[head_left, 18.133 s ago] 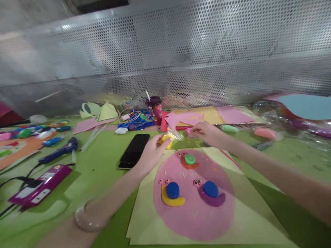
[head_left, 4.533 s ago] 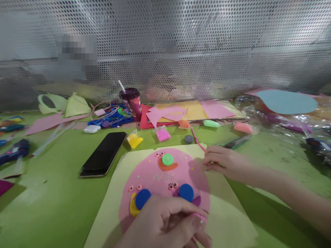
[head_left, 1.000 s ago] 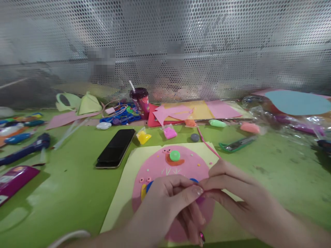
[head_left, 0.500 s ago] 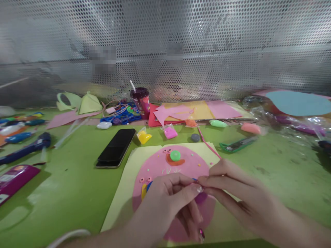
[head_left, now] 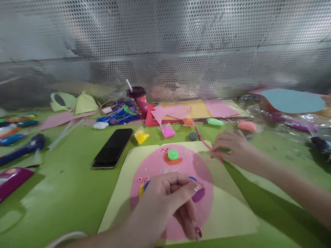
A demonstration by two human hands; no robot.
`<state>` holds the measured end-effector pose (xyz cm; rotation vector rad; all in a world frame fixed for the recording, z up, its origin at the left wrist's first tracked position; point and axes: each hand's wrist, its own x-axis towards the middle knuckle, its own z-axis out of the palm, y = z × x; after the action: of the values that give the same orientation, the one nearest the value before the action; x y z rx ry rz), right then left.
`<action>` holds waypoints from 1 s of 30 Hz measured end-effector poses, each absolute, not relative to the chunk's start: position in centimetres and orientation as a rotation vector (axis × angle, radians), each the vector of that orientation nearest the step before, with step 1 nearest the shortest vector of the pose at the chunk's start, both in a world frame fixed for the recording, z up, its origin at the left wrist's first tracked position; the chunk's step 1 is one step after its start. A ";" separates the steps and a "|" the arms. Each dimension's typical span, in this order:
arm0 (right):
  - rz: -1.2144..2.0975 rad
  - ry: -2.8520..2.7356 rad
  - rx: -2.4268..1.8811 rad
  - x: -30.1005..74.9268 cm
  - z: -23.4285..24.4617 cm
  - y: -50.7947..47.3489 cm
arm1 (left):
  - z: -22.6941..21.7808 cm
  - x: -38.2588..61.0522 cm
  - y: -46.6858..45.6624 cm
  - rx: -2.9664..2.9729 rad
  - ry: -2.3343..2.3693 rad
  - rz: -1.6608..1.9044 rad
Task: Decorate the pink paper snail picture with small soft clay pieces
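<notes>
Hands [head_left: 170, 203] have moved apart; the cup [head_left: 136, 92] bears unreadable print [head_left: 141, 102].

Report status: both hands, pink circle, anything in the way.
Left hand over pink circle, thumb and forefinger pinched, contents unclear. Right hand at pink strip, grip unclear. Circle on pale sheet, partly blocked by left hand.

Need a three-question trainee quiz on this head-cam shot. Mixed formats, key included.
1. True or false: the person's two hands are touching each other.
2. In the picture, what lies just left of the yellow packet? A) grey disc B) black phone C) coral packet
3. Fill in: the round cap near the top of the pink circle is ____.

Key: 1. False: the left hand and right hand are apart. 2. B. 3. Green.
</notes>
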<state>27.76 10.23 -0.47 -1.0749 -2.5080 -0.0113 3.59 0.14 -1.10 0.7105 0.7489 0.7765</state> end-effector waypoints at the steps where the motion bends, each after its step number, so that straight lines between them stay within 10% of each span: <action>1: 0.005 -2.521 -1.082 27.8 -0.6 10.3 | -1.1 3.6 0.1 0.715 0.750 0.775; 30: 0.030 -2.583 -0.925 28.2 -2.5 11.2 | 0.1 3.6 0.0 0.750 0.810 0.665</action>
<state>28.19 11.20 -2.48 -0.9249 -2.5833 0.0296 3.59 -0.01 0.07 0.7500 0.8097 0.6653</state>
